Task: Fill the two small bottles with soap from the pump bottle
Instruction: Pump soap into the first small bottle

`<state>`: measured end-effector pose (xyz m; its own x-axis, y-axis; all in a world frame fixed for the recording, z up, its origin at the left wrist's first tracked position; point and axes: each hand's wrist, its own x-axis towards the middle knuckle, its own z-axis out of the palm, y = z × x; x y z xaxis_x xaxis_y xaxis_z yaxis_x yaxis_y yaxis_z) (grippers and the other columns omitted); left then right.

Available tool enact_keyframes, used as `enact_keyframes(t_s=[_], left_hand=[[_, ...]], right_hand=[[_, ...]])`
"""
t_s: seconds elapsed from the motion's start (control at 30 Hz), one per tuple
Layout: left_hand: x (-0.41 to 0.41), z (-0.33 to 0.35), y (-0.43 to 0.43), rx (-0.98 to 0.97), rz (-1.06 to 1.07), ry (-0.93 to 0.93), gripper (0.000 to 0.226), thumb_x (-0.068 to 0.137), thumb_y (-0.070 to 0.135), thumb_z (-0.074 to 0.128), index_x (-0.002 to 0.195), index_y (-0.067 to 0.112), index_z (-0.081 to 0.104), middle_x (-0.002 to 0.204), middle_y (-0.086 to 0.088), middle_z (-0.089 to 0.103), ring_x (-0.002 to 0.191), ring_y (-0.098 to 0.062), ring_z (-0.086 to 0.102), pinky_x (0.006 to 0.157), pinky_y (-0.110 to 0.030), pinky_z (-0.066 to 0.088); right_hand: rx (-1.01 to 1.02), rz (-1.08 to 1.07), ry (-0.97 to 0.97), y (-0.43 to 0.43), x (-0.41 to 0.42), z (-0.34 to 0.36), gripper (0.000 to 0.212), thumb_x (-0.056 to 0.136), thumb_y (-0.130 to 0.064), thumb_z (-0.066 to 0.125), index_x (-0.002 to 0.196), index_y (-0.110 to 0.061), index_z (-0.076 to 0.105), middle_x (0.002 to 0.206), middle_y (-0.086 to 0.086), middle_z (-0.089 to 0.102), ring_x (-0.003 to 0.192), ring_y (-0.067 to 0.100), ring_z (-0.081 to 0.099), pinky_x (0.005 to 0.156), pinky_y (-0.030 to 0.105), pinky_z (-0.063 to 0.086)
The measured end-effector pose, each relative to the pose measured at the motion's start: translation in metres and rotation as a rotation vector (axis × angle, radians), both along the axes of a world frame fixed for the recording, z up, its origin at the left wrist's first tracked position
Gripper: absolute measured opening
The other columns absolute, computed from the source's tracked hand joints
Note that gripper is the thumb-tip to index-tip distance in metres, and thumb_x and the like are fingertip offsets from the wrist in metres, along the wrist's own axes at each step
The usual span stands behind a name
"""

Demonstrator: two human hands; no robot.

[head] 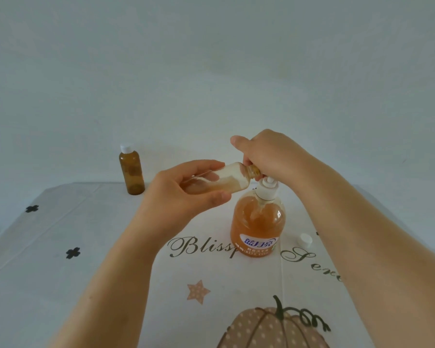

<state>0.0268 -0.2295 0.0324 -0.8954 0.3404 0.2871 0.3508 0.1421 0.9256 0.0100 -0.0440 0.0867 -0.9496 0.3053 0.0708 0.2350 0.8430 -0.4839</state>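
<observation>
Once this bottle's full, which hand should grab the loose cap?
Probably right hand: the cap lies right of the pump bottle, beside that forearm; the left hand grips the small bottle.

Open bottle (226, 180) tilted at pump (266, 189); capped bottle (132, 173) upright.

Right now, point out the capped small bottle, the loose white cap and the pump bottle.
capped small bottle (132, 175), head view, middle of its amber body.
loose white cap (305, 240), head view, its top face.
pump bottle (258, 222), head view, orange body above the label.
</observation>
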Motion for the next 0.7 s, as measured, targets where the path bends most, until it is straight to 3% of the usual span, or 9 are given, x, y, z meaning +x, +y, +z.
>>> enact_keyframes(t_s=[0.53, 0.7], left_hand=[[-0.006, -0.003, -0.002, -0.045, -0.020, -0.042, 0.039, 0.067, 0.029, 0.084, 0.100, 0.046, 0.070, 0.094, 0.022, 0.071, 0.085, 0.003, 0.067, 0.073, -0.013, 0.052], [-0.010, -0.005, 0.000, -0.059, -0.015, -0.062, 0.042, 0.059, 0.038, 0.082, 0.098, 0.048, 0.070, 0.095, 0.022, 0.071, 0.089, 0.004, 0.066, 0.081, -0.018, 0.050]], right_hand=[[-0.056, 0.011, 0.046, 0.003, -0.001, -0.010, 0.057, 0.101, -0.058, 0.039, 0.091, -0.010, 0.069, 0.072, 0.003, 0.066, 0.067, 0.021, 0.061, 0.068, 0.035, 0.046], [-0.115, 0.004, 0.056, 0.005, -0.004, -0.016, 0.052, 0.101, -0.051, 0.044, 0.093, -0.007, 0.070, 0.074, 0.004, 0.065, 0.065, 0.022, 0.059, 0.068, 0.034, 0.047]])
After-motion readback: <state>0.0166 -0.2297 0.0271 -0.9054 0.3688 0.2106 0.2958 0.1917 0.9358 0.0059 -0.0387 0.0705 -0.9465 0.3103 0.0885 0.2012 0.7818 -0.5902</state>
